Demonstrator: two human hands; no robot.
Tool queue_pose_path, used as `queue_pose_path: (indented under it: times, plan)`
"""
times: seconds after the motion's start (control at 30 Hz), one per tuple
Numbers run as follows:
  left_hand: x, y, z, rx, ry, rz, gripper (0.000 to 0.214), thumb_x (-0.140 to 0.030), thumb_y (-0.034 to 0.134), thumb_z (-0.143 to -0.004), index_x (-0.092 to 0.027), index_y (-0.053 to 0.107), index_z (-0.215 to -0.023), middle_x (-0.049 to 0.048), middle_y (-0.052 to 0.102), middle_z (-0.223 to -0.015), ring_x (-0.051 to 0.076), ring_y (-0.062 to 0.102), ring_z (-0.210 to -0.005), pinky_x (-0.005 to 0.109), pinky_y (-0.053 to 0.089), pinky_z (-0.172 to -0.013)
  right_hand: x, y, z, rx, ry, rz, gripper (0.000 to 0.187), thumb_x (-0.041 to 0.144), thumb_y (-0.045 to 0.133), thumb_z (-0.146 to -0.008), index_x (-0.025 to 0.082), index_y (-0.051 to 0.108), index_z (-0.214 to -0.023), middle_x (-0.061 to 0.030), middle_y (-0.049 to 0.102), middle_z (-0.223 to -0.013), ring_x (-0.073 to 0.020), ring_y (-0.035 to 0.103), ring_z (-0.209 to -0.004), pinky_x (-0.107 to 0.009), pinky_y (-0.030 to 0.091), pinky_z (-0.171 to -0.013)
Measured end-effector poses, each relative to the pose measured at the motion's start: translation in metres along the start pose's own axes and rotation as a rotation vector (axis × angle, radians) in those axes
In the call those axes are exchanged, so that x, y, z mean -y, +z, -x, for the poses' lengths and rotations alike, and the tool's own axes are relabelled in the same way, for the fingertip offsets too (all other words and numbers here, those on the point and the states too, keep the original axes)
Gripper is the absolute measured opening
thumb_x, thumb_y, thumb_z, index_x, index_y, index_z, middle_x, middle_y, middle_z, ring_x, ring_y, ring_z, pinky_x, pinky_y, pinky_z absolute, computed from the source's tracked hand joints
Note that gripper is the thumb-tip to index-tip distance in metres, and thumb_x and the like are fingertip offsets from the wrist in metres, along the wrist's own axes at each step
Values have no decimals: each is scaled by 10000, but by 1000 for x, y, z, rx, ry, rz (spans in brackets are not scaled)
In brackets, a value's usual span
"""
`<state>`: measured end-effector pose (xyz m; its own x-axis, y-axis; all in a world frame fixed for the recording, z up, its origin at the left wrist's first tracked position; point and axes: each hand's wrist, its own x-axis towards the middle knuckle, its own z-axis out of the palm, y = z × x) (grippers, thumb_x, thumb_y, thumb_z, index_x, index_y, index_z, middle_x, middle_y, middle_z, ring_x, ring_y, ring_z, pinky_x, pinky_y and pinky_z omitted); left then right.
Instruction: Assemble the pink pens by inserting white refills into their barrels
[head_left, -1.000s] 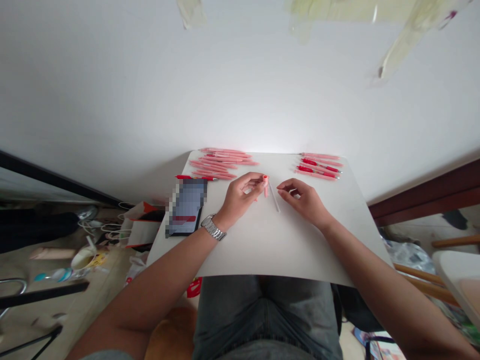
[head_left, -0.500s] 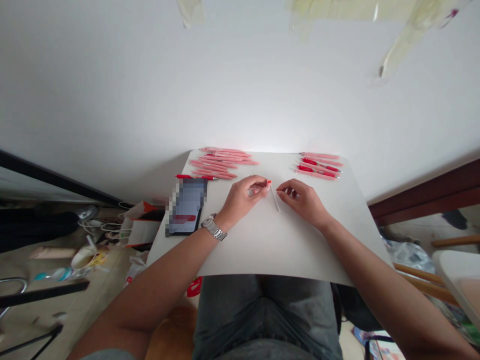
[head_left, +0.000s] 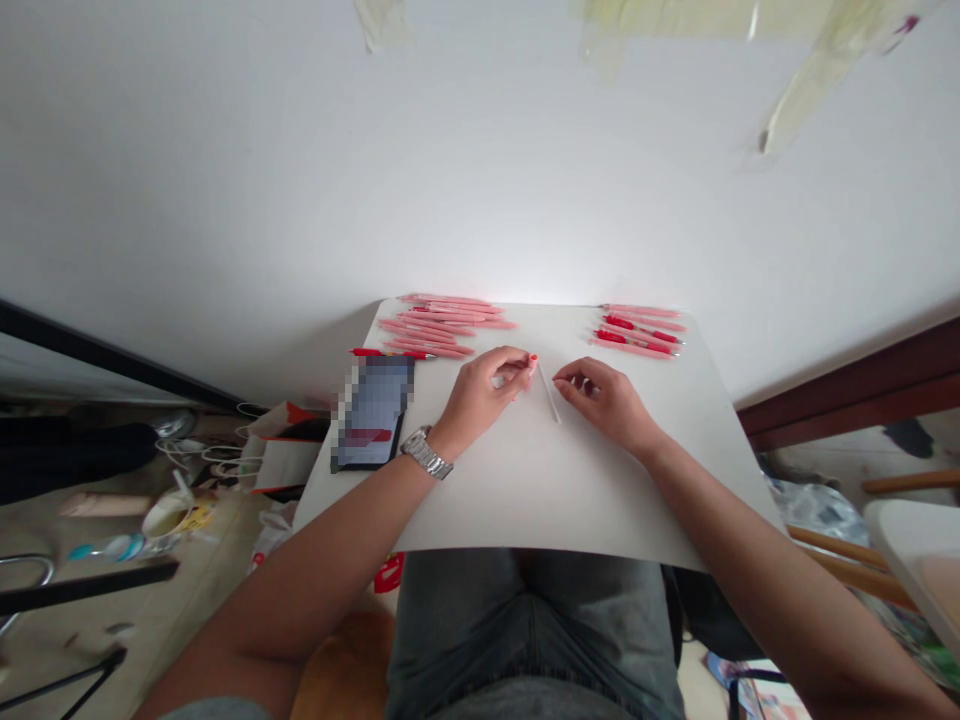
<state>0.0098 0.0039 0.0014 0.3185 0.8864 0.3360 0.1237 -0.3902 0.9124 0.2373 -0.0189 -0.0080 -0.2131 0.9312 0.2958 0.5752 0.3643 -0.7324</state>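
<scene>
My left hand (head_left: 491, 385), wearing a metal watch, is closed in a pinch on a pen part whose red end (head_left: 533, 357) shows at the fingertips; the fingers hide the rest. A thin whitish pen refill (head_left: 552, 398) lies on the table between my hands, just right of the left fingertips. Thumb and index finger of my right hand (head_left: 604, 398) are pinched together beside the refill, apart from it. Anything between them is too small to make out.
Several pink pens (head_left: 442, 325) lie at the table's back left, with a red pen (head_left: 390, 353) above a phone (head_left: 375, 415). At the back right lies another group of pink and red pens (head_left: 637, 337). A white wall (head_left: 480, 180) rises behind the table (head_left: 525, 500).
My left hand has shifted slightly left and away from me with the pen part, opening a wider gap to the refill. My right hand has stayed in place.
</scene>
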Motion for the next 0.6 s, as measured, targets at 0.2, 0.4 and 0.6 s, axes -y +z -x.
queue_pose_path:
  times: [0.2, 0.4, 0.6]
  plan:
    - [0, 1, 1, 34, 22, 19, 253, -428, 650, -997, -187, 700, -1056, 56, 722, -950, 155, 717, -836, 251, 613, -735, 3, -1, 0, -15, 39, -42, 240, 451, 619, -994, 235, 723, -993, -47, 713, -873, -188, 612, -730, -346, 508, -683]
    - [-4, 1, 2, 28, -12, 104, 271, -420, 715, -958, -181, 705, -1087, 96, 747, -1122, 184, 745, -984, 254, 617, -794, 13, -1, 1, 34, 55, -222, 289, 489, 705, -946, 233, 731, -1079, -59, 754, -979, -199, 670, -816, -343, 542, -736]
    - [-3, 5, 3, 33, 7, 137, 245, -388, 732, -951, -177, 711, -1076, 88, 757, -1089, 186, 746, -997, 290, 609, -887, 14, 2, 3, 125, 78, -272, 252, 459, 741, -923, 242, 738, -1051, -31, 763, -960, -158, 613, -710, -315, 508, -674]
